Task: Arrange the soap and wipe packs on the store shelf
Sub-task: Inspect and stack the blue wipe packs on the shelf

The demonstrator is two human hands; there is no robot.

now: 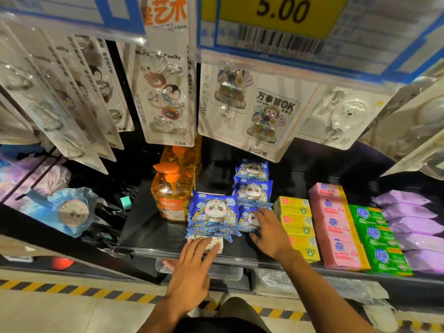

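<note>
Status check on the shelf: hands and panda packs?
Left hand flat on front of large panda pack stack. Right hand spread over front small panda pack. Orange soap bottle close left, yellow boxes close right.

Your head-worn wide-angle camera looks forward and steeply down, close over the front edge of the shelf [149, 227], which crosses the lower middle of the frame. Hanging hook cards [165, 97] and a yellow price tag [281, 13] crowd the top, nearest the lens. Striped floor tape [72, 288] runs along the bottom.
</note>
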